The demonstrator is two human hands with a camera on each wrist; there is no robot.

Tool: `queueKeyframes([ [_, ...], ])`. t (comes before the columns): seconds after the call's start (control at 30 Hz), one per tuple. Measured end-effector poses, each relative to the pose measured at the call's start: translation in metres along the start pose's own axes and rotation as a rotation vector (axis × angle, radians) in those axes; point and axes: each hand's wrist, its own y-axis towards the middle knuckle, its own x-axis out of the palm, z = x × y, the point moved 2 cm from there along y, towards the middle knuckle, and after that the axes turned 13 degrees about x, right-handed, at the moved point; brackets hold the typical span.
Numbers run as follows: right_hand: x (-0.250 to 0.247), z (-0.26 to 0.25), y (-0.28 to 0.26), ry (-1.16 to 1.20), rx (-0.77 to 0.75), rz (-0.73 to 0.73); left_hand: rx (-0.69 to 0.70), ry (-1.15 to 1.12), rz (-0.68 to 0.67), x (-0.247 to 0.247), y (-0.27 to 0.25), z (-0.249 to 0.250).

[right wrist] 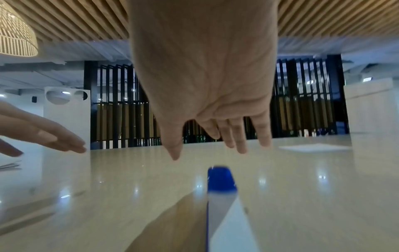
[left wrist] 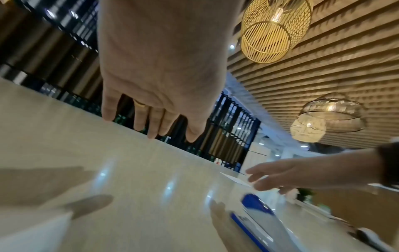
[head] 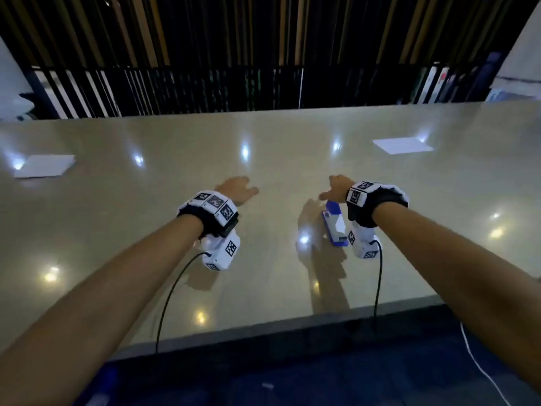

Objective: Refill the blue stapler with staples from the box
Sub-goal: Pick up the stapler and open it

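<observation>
A blue and white stapler [head: 335, 225] lies flat on the beige table [head: 263, 148], pointing away from me. It shows blurred in the left wrist view, stapler [left wrist: 257, 220], and under the palm in the right wrist view, stapler [right wrist: 222, 196]. My right hand [head: 335, 189] hovers just above its far end with fingers straight and spread, holding nothing; right hand [right wrist: 215, 133]. My left hand [head: 238, 190] floats open over bare table to the stapler's left; left hand [left wrist: 151, 117]. No staple box is in view.
A white sheet of paper [head: 44, 165] lies at the far left of the table and another sheet [head: 402, 145] at the far right. A dark slatted screen [head: 263, 68] stands behind the table's far edge. Black cables [head: 175, 291] hang from both wrists over the near edge.
</observation>
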Motion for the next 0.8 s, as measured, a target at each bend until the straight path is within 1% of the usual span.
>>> queueKeyframes([
  [0.03, 0.010, 0.003, -0.004, -0.045, 0.025, -0.034, 0.033, -0.008, -0.051, 0.013, -0.004, 0.007],
  [0.1, 0.029, 0.008, -0.014, -0.045, 0.049, -0.044, 0.105, -0.055, -0.089, 0.036, -0.016, 0.026],
  [0.23, 0.058, 0.018, -0.025, 0.152, 0.173, 0.026, 0.200, -0.106, -0.088, 0.073, -0.039, 0.051],
  [0.27, 0.060, 0.019, -0.027, 0.157, 0.202, 0.055, 0.205, -0.126, -0.084, 0.079, -0.040, 0.054],
  [0.33, 0.063, 0.022, -0.029, 0.161, 0.206, 0.086, 0.216, -0.172, -0.079, 0.089, -0.044, 0.061],
  [0.43, 0.069, 0.024, -0.036, 0.149, 0.204, 0.098, 0.199, -0.233, -0.058, 0.095, -0.045, 0.063],
  [0.53, 0.072, 0.020, -0.046, 0.105, 0.160, 0.114, 0.180, -0.296, -0.044, 0.096, -0.045, 0.063],
  [0.67, 0.068, 0.011, -0.062, 0.154, 0.055, 0.054, 0.145, -0.402, 0.011, 0.092, -0.046, 0.065],
  [0.73, 0.068, 0.007, -0.066, 0.259, 0.002, 0.036, 0.121, -0.483, 0.043, 0.091, -0.045, 0.066],
  [0.8, 0.070, 0.001, -0.069, 0.461, -0.075, -0.008, 0.097, -0.591, 0.083, 0.088, -0.045, 0.065],
])
